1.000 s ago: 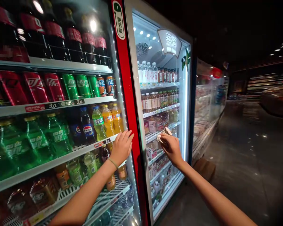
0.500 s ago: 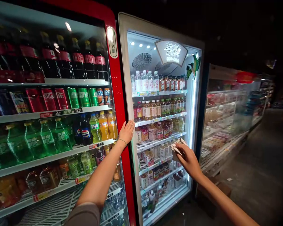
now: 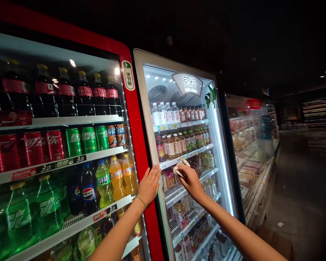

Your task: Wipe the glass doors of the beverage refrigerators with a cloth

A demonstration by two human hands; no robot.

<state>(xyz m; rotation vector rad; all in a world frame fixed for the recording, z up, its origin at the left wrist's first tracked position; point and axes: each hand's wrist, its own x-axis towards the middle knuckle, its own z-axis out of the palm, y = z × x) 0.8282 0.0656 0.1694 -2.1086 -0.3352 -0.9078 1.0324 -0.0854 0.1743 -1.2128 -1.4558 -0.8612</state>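
Note:
My left hand (image 3: 149,185) lies flat with its fingers stretched out, against the left edge of the white-framed drinks fridge (image 3: 142,74), where it meets the red cabinet. A thin band circles that wrist. In my right hand (image 3: 190,180) a crumpled pale cloth (image 3: 178,167) is pinched, held at the glass door in front of the middle shelves. Part of the cloth is hidden by my fingers. Behind the glass stand rows of bottled drinks (image 3: 176,144), and a fan-shaped sign (image 3: 188,84) hangs near the top.
A red-framed drinks cabinet (image 3: 137,127) with cola bottles (image 3: 43,88), cans (image 3: 55,145) and green bottles (image 3: 48,201) fills the left. Along the right runs an open chilled display (image 3: 246,174), beside a dark floor (image 3: 293,188). A brown box (image 3: 277,244) sits low at the right.
My right hand has moved the cloth left across the glass, closer to my left hand. The view has shifted, and the left hand stays on the fridge's edge.

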